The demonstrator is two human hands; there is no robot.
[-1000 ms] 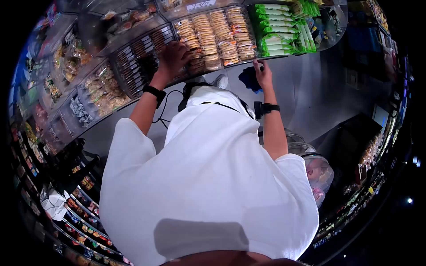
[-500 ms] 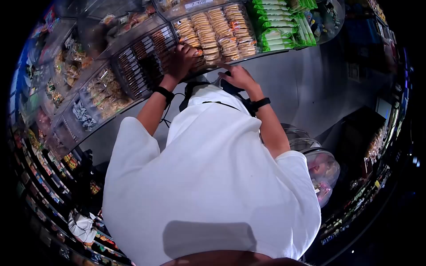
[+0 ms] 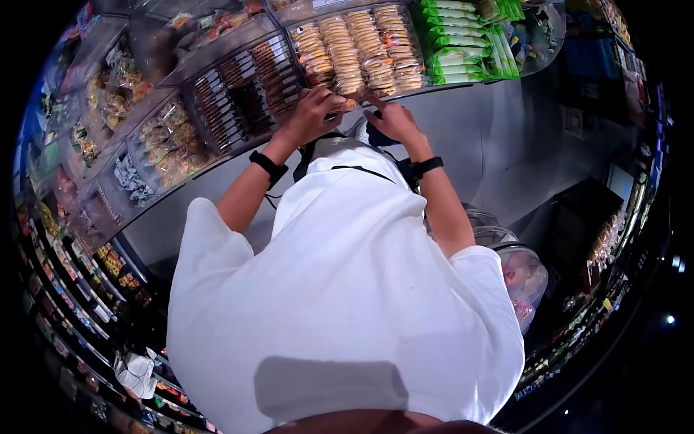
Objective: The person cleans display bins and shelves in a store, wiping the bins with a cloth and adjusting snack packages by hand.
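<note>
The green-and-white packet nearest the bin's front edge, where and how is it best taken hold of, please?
I'd pinch the green-and-white packet across its pale middle, from above and the person's side: it lies lengthwise along the front edge, long side outward, with others behind.

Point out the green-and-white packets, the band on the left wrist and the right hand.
Green-and-white packets (image 3: 457, 56): head view, middle of the stack.
Band on the left wrist (image 3: 269, 166): head view, middle of the strap.
Right hand (image 3: 398, 122): head view, back of the hand.
</note>
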